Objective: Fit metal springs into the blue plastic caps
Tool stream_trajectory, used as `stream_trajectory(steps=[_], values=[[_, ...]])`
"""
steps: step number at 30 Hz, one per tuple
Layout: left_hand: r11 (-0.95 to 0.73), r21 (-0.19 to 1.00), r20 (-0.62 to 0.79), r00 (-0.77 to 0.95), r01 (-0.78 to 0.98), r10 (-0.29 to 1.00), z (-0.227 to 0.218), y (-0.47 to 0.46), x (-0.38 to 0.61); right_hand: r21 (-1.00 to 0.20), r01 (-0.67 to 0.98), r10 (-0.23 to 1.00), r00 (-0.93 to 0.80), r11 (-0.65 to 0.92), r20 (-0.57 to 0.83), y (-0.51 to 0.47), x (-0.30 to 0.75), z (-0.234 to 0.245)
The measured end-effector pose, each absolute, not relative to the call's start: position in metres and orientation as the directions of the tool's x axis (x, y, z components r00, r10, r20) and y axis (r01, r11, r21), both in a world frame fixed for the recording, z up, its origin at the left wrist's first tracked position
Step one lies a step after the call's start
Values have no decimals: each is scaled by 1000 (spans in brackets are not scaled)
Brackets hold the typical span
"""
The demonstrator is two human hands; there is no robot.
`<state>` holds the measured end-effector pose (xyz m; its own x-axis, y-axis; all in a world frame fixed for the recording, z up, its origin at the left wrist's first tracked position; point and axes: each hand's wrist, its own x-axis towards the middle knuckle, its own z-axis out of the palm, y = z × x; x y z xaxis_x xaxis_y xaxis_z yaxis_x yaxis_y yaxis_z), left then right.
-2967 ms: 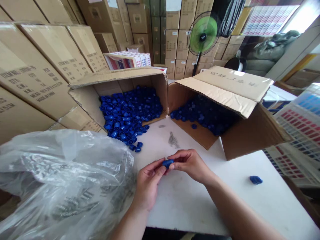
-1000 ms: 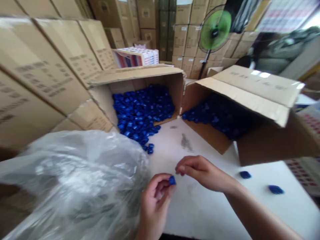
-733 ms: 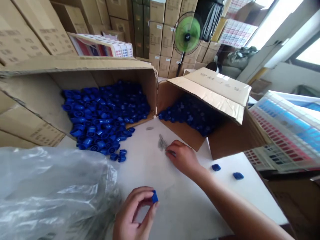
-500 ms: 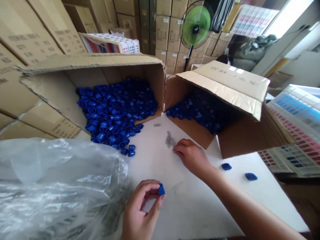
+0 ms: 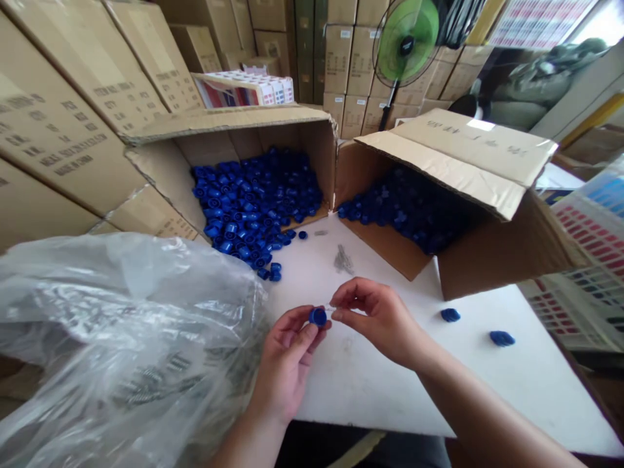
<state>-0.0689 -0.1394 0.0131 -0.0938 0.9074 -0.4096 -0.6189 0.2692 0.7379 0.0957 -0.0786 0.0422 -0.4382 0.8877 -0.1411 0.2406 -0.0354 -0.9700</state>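
My left hand (image 5: 287, 354) pinches a small blue cap (image 5: 318, 316) between thumb and fingers, its open end turned to the right. My right hand (image 5: 377, 315) pinches a small metal spring (image 5: 332, 308) and holds its tip right at the cap's opening. Both hands hover over the white table (image 5: 370, 383). A little heap of loose springs (image 5: 343, 260) lies on the table beyond them.
Two cardboard boxes on their sides spill blue caps: one at the left (image 5: 253, 195), one at the right (image 5: 414, 208). Two assembled blue pieces (image 5: 450, 315) (image 5: 502, 338) lie at the right. A clear plastic bag of springs (image 5: 121, 344) fills the left. Stacked cartons and a green fan (image 5: 407, 39) stand behind.
My right hand reached to the spring heap, took a spring and came back to the cap. Earlier a finished blue piece was set down at the right.
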Motion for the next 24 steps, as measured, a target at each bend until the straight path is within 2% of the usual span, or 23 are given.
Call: stream_trajectory(steps=[5,10,15,18,24], values=[[227,687,-380,-75,-691,922,14,-137,-63,-949,282,881,-472,140,-10,-87,93,51],[213,712,-356,-83,-669,931,11,-144,-63,-933,329,918,-397,143,1,-95,93,54],[184,720,-315,-78,-669,946,9,-148,-65,-903,372,904,-425,213,39,-99,87,59],[200,642,-359,-59,-740,932,9,-149,-65,-901,370,896,-441,228,46,-100,87,64],[288,388,-442,97,-875,891,11,-153,-69,-897,372,909,-410,238,71,-71,83,63]])
